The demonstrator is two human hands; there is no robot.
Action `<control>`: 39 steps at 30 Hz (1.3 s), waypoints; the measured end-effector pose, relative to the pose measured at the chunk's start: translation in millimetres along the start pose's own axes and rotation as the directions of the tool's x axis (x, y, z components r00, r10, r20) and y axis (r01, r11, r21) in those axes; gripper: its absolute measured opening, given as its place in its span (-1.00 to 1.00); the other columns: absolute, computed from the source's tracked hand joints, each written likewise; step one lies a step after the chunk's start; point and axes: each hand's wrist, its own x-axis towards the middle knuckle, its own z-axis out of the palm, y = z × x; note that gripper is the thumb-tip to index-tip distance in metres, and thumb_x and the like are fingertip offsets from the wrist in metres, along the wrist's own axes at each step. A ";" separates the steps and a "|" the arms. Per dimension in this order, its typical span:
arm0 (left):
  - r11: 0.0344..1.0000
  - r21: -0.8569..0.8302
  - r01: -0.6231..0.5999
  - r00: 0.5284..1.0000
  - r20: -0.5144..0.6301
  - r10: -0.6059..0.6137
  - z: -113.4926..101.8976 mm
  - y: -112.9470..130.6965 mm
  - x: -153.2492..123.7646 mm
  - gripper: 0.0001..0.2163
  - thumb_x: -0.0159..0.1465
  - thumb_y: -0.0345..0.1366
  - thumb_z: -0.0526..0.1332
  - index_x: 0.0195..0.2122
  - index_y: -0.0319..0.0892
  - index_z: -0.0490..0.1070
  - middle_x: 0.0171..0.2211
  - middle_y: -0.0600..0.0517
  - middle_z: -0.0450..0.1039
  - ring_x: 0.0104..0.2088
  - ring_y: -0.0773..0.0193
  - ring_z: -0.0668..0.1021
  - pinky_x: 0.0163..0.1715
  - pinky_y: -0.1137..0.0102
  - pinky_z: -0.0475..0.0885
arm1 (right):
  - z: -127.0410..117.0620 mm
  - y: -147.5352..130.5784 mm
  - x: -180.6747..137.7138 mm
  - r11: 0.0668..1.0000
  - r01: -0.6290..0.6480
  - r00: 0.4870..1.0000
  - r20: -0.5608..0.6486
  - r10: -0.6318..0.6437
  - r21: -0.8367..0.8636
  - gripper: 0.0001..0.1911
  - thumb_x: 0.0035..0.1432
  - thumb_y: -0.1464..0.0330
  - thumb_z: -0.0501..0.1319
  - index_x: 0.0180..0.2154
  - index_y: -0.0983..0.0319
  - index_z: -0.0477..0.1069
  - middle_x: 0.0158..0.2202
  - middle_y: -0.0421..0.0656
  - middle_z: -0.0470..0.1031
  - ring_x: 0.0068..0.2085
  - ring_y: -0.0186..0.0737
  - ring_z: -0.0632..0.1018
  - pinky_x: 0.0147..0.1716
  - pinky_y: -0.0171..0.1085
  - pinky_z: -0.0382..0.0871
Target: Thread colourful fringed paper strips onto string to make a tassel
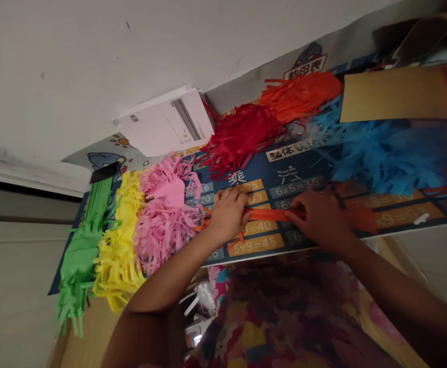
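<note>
My left hand and my right hand both pinch one orange paper strip, stretched flat between them on a blue multiplication-chart mat. The fingers of both hands are curled closed on the strip's ends. Left of my left hand lie fringed paper bundles: pink, yellow and green. More orange fringe pokes out below my left wrist.
Behind the hands lie red, orange and blue fringed paper piles. A white box stands at the back, a tan cardboard sheet at the right. A black phone lies near the green paper. Patterned clothing fills the foreground.
</note>
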 end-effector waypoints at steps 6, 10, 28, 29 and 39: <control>0.867 0.166 -0.469 0.882 0.041 0.470 -10.5 -5.9 -5.8 -0.78 0.44 -0.27 0.08 -0.08 -0.18 0.50 -0.24 -0.02 0.56 -0.10 0.13 0.45 0.05 0.11 0.19 | -16.9 -15.7 -7.3 0.881 0.447 0.888 -0.042 -0.458 -0.156 -0.84 0.25 0.49 0.17 -0.27 0.21 0.52 -0.23 -0.10 0.59 -0.14 -0.08 0.44 -0.08 -0.06 0.03; 0.866 0.227 -0.446 0.895 0.084 0.438 -19.9 7.3 -4.1 -0.74 0.38 -0.19 0.12 -0.16 -0.24 0.53 -0.32 -0.06 0.56 -0.11 0.05 0.44 0.14 -0.04 0.15 | -14.3 -17.9 -2.4 0.846 0.509 0.859 0.032 -0.511 -0.157 -0.82 0.28 0.42 0.17 -0.37 0.24 0.50 -0.36 -0.09 0.55 -0.22 -0.11 0.42 -0.11 -0.07 0.04; 0.950 0.284 -0.128 0.912 -0.343 0.226 20.0 24.6 -44.0 -0.83 0.39 -0.35 0.19 -0.34 -0.11 0.53 -0.33 0.06 0.57 -0.17 0.19 0.49 0.10 0.06 0.18 | 1.2 -10.7 -6.7 0.853 0.495 0.854 -0.087 -0.513 -0.163 -0.81 0.28 0.52 0.17 -0.27 0.20 0.54 -0.30 -0.14 0.59 -0.21 -0.14 0.43 -0.16 -0.10 0.06; 0.966 0.231 -0.113 0.914 -0.358 0.192 21.9 24.3 -47.6 -0.84 0.39 -0.34 0.20 -0.33 -0.09 0.54 -0.33 0.08 0.58 -0.17 0.21 0.49 0.11 0.08 0.17 | 2.3 -1.8 -8.7 0.861 0.491 0.858 -0.097 -0.504 -0.129 -0.81 0.29 0.50 0.17 -0.25 0.18 0.55 -0.27 -0.15 0.60 -0.19 -0.13 0.44 -0.15 -0.11 0.06; 0.916 -0.350 0.198 0.953 -0.150 -0.264 24.2 10.5 -48.8 -0.85 0.32 -0.13 0.29 -0.28 -0.02 0.63 -0.25 0.02 0.62 -0.15 0.16 0.52 -0.07 0.16 0.24 | 2.4 28.2 7.8 0.953 0.231 0.965 0.081 -0.250 0.194 -0.74 0.31 0.23 0.18 -0.34 0.16 0.58 -0.26 -0.13 0.57 -0.20 -0.11 0.51 -0.25 -0.16 0.17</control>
